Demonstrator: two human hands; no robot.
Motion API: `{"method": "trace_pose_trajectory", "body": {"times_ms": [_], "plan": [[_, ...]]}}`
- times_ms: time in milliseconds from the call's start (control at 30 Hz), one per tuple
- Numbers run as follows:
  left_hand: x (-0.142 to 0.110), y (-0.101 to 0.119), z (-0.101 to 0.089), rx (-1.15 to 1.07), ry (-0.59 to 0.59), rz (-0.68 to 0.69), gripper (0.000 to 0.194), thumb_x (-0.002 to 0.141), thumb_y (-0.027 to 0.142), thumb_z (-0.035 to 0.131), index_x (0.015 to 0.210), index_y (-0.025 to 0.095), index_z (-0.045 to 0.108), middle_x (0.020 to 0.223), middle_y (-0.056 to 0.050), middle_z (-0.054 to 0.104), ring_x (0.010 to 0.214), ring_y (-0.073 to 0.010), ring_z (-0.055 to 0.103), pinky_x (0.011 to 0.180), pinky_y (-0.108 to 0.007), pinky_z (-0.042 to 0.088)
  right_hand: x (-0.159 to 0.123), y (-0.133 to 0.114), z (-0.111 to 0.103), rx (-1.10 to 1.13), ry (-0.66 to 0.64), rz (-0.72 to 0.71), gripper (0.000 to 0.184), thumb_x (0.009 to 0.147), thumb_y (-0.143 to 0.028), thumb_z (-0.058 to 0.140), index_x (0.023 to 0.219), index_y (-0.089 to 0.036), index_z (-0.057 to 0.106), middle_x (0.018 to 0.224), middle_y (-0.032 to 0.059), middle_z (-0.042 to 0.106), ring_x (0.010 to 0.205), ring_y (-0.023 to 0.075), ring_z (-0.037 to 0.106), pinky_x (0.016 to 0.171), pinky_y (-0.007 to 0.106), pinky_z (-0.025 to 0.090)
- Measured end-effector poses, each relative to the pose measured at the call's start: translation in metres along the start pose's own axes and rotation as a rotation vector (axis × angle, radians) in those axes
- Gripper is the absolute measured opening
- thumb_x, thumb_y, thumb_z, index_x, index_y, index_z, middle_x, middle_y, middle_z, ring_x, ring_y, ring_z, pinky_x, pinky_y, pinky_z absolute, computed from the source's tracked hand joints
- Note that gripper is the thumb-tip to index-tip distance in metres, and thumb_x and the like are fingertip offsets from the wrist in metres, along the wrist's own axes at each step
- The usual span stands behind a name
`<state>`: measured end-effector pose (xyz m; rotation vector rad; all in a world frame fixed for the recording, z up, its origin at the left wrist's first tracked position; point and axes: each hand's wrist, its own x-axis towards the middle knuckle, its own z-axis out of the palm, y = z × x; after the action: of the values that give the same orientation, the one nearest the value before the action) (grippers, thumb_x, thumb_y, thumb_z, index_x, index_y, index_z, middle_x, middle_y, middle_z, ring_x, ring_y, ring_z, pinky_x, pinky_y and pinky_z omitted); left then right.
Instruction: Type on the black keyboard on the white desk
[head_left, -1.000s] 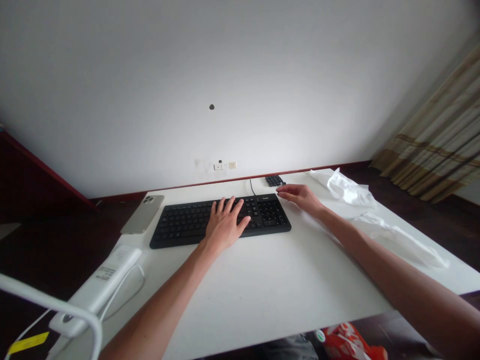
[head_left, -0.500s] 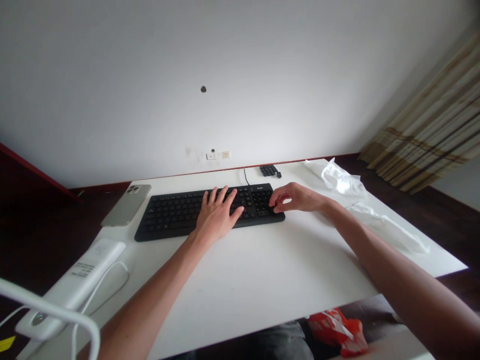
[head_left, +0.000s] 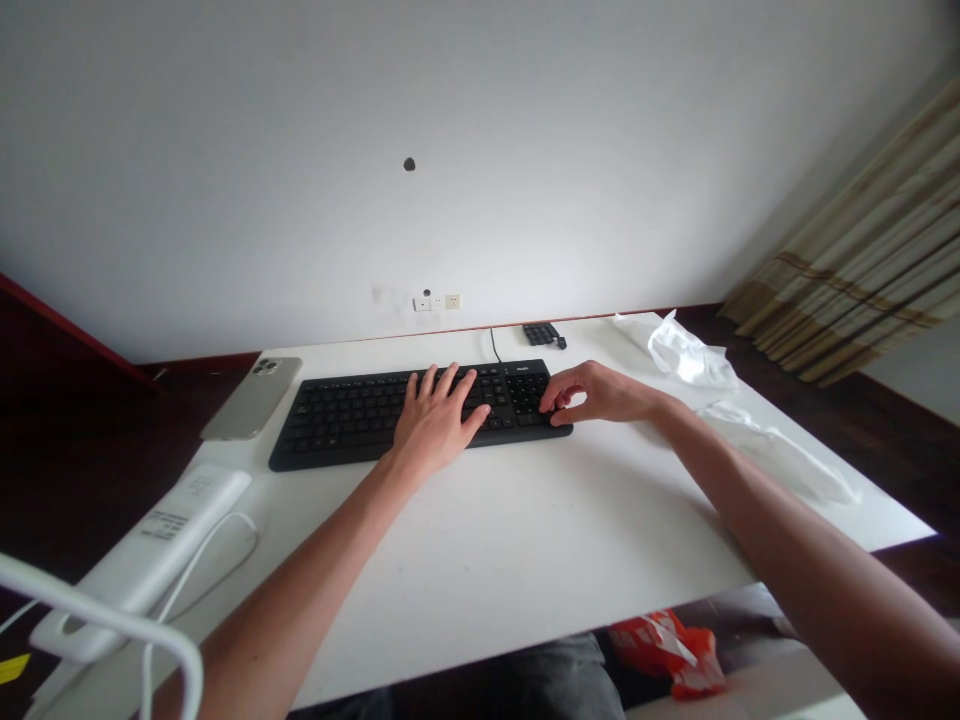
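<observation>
Black keyboard (head_left: 345,425), left hand (head_left: 435,420) still spread on its keys, right hand (head_left: 600,393) curled over number pad (head_left: 526,392), both holding nothing

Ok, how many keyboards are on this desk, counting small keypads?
2. A black full-size keyboard lies in the middle of the white desk; a small black keypad sits behind it, near the far edge.

The keyboard (head_left: 337,420) is black on a white desktop (head_left: 510,530); left of it lies a pale grey phone (head_left: 253,398), right of it hangs a beige curtain (head_left: 847,260) with brown stripes, and below it shows an orange-red packet (head_left: 664,650)
</observation>
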<state>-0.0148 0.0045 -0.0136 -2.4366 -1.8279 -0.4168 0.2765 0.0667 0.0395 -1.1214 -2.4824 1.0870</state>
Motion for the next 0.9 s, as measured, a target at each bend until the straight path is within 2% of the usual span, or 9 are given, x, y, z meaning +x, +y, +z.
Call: {"method": "trace_pose_trajectory", "body": {"times_ms": [233, 900], "plan": [[0.0003, -0.0005, 0.0018, 0.004, 0.002, -0.008, 0.062, 0.103, 0.060, 0.035, 0.156, 0.029, 0.043, 0.165, -0.004, 0.038, 0.152, -0.0352, 0.031, 0.126, -0.058, 0.022, 0.0002, 0.0032, 0.0000, 0.005, -0.009, -0.018, 0.028, 0.076, -0.048, 0.079, 0.096, -0.029, 0.083, 0.098, 0.0014, 0.078, 0.085, 0.0205, 0.070, 0.083, 0.036, 0.056], [0.0014, 0.0001, 0.0027, -0.004, -0.001, -0.002, 0.063, 0.104, 0.060, 0.034, 0.156, 0.027, 0.043, 0.165, -0.005, 0.038, 0.152, -0.0364, 0.030, 0.126, -0.061, 0.021, -0.0002, 0.0008, 0.0012, 0.014, 0.009, 0.000, 0.028, 0.075, -0.048, 0.079, 0.095, -0.030, 0.084, 0.099, 0.0017, 0.077, 0.087, 0.0214, 0.070, 0.086, 0.038, 0.057]]}}
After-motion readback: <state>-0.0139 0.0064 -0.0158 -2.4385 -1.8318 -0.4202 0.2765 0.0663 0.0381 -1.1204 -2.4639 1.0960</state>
